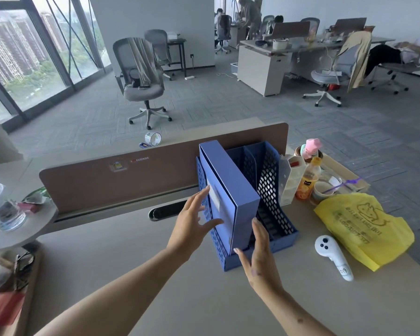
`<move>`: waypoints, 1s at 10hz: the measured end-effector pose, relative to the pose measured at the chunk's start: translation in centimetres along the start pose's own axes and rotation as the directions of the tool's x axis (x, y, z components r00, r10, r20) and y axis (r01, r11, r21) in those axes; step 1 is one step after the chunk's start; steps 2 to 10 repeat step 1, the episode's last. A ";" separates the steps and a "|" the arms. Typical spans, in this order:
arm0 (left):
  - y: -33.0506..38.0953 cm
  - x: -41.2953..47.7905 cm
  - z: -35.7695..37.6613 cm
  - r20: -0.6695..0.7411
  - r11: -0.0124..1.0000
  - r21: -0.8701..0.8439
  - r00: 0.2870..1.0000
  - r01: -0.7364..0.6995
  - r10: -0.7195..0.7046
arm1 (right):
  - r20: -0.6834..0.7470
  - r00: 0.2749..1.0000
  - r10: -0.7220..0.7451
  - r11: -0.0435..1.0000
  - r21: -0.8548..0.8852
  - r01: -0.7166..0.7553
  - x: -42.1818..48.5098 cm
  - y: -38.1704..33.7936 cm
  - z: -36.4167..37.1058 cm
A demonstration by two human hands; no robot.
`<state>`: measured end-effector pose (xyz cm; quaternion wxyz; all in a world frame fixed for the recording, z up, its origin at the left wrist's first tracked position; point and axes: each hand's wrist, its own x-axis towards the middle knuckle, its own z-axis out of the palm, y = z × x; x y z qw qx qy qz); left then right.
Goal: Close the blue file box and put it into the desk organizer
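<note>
The blue file box (238, 190) stands upright and closed in the leftmost slot of the blue mesh desk organizer (269, 180), spine with a white label facing me. My left hand (194, 219) is at the organizer's left side, fingers spread, fingertips by the box's label and front face, gripping nothing. My right hand (257, 253) is flat and open, its fingertips at the lower front corner of the box and the organizer's base.
A white controller (332, 255) and a yellow plastic bag (364, 229) lie to the right. A drink bottle (308, 180), a white drawer unit (289, 178) and cups stand behind them. A brown desk partition (131, 175) runs along the back. Clutter sits at the left edge.
</note>
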<state>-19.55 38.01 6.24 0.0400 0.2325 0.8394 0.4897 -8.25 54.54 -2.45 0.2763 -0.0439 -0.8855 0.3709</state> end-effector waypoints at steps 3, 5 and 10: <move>-0.1 -1.2 -1.5 -0.087 0.995 0.095 0.996 0.015 -0.007 | 0.001 0.999 -0.040 0.995 0.097 0.040 1.0 -0.7 -3.5; -0.1 -1.2 -1.5 -0.087 0.995 0.095 0.996 0.015 -0.007 | 0.001 0.999 -0.040 0.995 0.097 0.040 1.0 -0.7 -3.5; -0.1 -1.2 -1.5 -0.087 0.995 0.095 0.996 0.015 -0.007 | 0.001 0.999 -0.040 0.995 0.097 0.040 1.0 -0.7 -3.5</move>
